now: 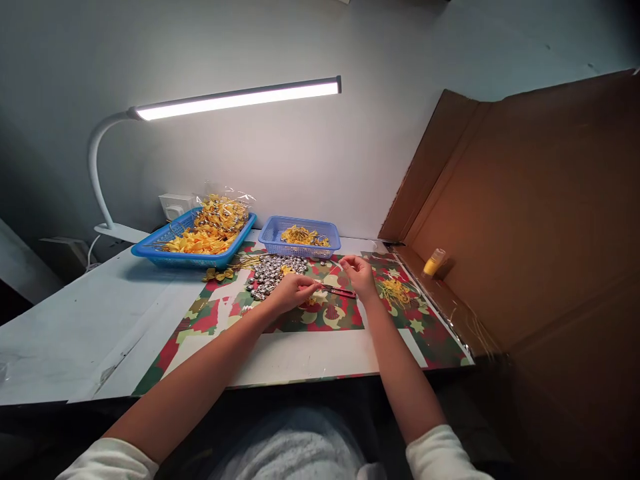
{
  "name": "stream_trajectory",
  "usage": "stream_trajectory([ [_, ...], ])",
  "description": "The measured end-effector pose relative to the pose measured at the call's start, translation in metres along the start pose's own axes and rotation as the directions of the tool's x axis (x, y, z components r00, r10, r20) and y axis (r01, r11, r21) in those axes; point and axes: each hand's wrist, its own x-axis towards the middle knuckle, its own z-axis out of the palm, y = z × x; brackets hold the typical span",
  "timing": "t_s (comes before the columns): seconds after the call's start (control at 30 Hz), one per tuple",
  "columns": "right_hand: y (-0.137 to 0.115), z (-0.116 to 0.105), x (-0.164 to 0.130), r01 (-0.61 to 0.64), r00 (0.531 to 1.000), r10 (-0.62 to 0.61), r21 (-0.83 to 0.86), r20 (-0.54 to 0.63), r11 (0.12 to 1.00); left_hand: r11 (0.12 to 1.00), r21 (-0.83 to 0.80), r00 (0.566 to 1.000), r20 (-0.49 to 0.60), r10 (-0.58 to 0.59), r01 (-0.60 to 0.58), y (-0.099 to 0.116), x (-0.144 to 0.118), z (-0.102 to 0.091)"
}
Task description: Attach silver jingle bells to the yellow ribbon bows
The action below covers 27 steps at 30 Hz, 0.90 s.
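2 hands work over the patterned mat (320,319). Left hand (293,291) is closed, pinching a small item too tiny to identify, beside the silver bells (273,272). Right hand (359,273) is closed above the red scissors (340,291); contents unclear.

Both my forearms reach forward, bare from the pushed-up white sleeves, and angle in toward each other. My left hand (294,291) lies palm down, fingers curled inward with the tips pinched together toward the right. My right hand (359,275) sits just beside it, slightly farther out, wrist bent, fingers curled and pinched. The two hands are close but apart.
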Motion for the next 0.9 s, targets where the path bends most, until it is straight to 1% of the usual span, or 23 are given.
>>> stream_trajectory([
  [0.07,0.003,0.0,0.001,-0.019,0.998,0.017,-0.026,-0.052,0.999,0.996,0.048,0.997,-0.009,0.08,-0.08,0.002,-0.001,0.0],
  [0.17,0.009,0.002,0.001,-0.029,0.988,0.014,-0.096,-0.152,0.995,0.987,0.029,0.987,-0.037,0.156,-0.155,0.006,-0.004,-0.001],
  [0.23,0.013,0.003,0.0,-0.044,0.978,0.009,-0.167,-0.209,0.985,0.983,0.0,0.982,-0.062,0.181,-0.181,0.009,-0.006,-0.001],
  [0.33,0.02,0.004,0.001,-0.07,0.967,0.002,-0.258,-0.253,0.964,0.979,-0.059,0.977,-0.093,0.19,-0.196,0.012,-0.008,-0.001],
  [0.4,0.024,0.003,0.001,-0.095,0.955,0.003,-0.296,-0.297,0.95,0.977,-0.067,0.975,-0.107,0.192,-0.2,0.012,-0.008,-0.001],
  [0.5,0.029,-0.001,0.003,-0.123,0.931,-0.01,-0.339,-0.366,0.933,0.97,-0.026,0.97,-0.046,0.239,-0.24,0.009,-0.005,-0.003],
  [0.57,0.031,-0.003,0.003,-0.121,0.919,-0.031,-0.358,-0.392,0.926,0.961,0.008,0.961,0.017,0.277,-0.277,0.007,-0.003,-0.006],
  [0.63,0.033,-0.005,0.004,-0.116,0.913,-0.048,-0.371,-0.405,0.921,0.952,0.038,0.952,0.054,0.3,-0.302,0.005,-0.002,-0.008],
  [0.73,0.036,-0.006,0.005,-0.136,0.906,-0.039,-0.378,-0.422,0.916,0.951,0.077,0.953,0.061,0.296,-0.3,0.002,-0.001,-0.011],
  [0.8,0.037,-0.007,0.006,-0.153,0.898,-0.024,-0.363,-0.439,0.919,0.959,0.088,0.963,0.041,0.267,-0.27,0.001,-0.001,-0.013],
  [0.83,0.038,-0.008,0.007,-0.159,0.895,-0.015,-0.35,-0.445,0.923,0.966,0.086,0.97,0.018,0.243,-0.243,0.0,0.0,-0.013],
  [0.9,0.037,-0.008,0.007,-0.16,0.896,-0.002,-0.328,-0.445,0.931,0.984,0.063,0.984,-0.063,0.168,-0.164,-0.002,0.0,-0.013],
])
